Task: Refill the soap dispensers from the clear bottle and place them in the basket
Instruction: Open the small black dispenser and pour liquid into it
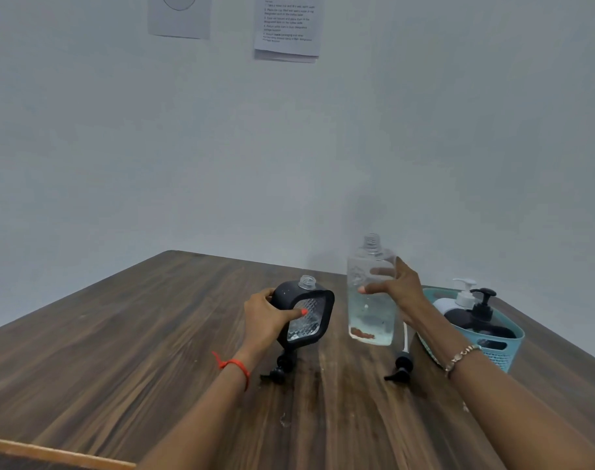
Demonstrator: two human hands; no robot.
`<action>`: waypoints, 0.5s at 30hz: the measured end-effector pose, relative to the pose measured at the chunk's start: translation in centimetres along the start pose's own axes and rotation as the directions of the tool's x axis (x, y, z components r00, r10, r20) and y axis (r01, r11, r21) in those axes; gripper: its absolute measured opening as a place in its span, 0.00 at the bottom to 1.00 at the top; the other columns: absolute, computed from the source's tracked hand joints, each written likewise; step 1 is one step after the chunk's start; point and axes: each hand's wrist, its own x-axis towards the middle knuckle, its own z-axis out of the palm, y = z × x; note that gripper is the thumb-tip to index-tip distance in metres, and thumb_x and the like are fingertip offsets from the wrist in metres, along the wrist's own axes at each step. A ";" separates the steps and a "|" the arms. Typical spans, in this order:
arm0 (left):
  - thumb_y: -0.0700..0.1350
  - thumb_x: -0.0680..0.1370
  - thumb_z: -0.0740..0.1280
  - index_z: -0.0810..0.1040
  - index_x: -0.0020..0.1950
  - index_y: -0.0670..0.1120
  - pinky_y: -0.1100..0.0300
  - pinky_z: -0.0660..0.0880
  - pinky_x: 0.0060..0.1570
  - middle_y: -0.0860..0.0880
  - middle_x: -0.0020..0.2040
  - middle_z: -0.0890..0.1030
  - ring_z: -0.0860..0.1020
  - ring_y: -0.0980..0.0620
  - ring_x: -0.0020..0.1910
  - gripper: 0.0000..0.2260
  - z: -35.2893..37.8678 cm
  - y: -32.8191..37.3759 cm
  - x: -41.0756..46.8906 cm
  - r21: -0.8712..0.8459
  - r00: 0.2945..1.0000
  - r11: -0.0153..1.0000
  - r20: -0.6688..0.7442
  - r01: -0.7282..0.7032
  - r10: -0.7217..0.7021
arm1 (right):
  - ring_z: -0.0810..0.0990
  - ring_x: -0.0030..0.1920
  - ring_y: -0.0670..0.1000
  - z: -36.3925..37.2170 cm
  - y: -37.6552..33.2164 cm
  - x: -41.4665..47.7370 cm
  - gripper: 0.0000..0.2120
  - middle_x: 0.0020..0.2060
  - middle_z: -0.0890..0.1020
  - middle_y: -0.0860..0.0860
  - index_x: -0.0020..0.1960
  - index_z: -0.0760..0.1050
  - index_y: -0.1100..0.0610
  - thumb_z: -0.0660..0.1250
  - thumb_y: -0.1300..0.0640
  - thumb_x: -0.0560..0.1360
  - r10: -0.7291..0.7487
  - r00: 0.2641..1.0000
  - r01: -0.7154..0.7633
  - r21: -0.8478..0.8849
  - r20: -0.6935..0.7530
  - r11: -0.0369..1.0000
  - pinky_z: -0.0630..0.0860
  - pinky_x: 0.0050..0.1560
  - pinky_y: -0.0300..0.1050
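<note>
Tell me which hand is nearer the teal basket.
Right. The right hand grips the clear bottle just left of the teal basket; the left hand holds the black dispenser farther left, beyond the bottle.

My left hand (264,320) grips a black-framed dispenser bottle with a clear faceted window (306,312), tilted, its threaded neck uncapped. My right hand (396,288) holds a tall clear plastic bottle (370,293) upright, uncapped, with a low level of clear liquid. Two black pump heads lie on the dark wood-grain table: one (281,368) below the dispenser, one (402,366) beside the clear bottle's base. A teal perforated plastic basket (503,347) stands at the table's right edge, containing a white pump dispenser (462,296) and a black pump dispenser (482,317).
</note>
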 end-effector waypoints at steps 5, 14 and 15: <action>0.40 0.60 0.81 0.80 0.52 0.41 0.57 0.79 0.38 0.46 0.43 0.83 0.82 0.50 0.39 0.22 -0.4 -0.2 1.1 -0.016 0.999 1.000 0.033 0.025 -0.024 | 0.81 0.45 0.52 0.3 2.3 0.9 0.33 0.50 0.80 0.56 0.60 0.73 0.59 0.73 0.77 0.58 0.055 0.994 -0.077 0.239 0.095 0.968 0.80 0.34 0.40; 0.40 0.60 0.80 0.77 0.49 0.45 0.54 0.80 0.40 0.50 0.41 0.81 0.81 0.50 0.40 0.21 -1.5 -0.7 2.3 -0.034 0.996 0.997 0.058 0.067 -0.065 | 0.82 0.51 0.57 1.2 5.2 2.2 0.37 0.55 0.80 0.60 0.57 0.75 0.62 0.79 0.66 0.49 0.087 0.969 -0.139 0.218 0.233 0.966 0.80 0.45 0.48; 0.40 0.61 0.80 0.76 0.49 0.47 0.54 0.80 0.40 0.52 0.41 0.80 0.80 0.50 0.40 0.21 -1.6 -0.7 2.3 -0.042 0.995 0.996 0.064 0.075 -0.073 | 0.81 0.53 0.58 1.1 5.4 2.3 0.40 0.57 0.80 0.61 0.59 0.74 0.62 0.80 0.64 0.47 0.084 0.966 -0.140 0.219 0.244 0.966 0.81 0.46 0.48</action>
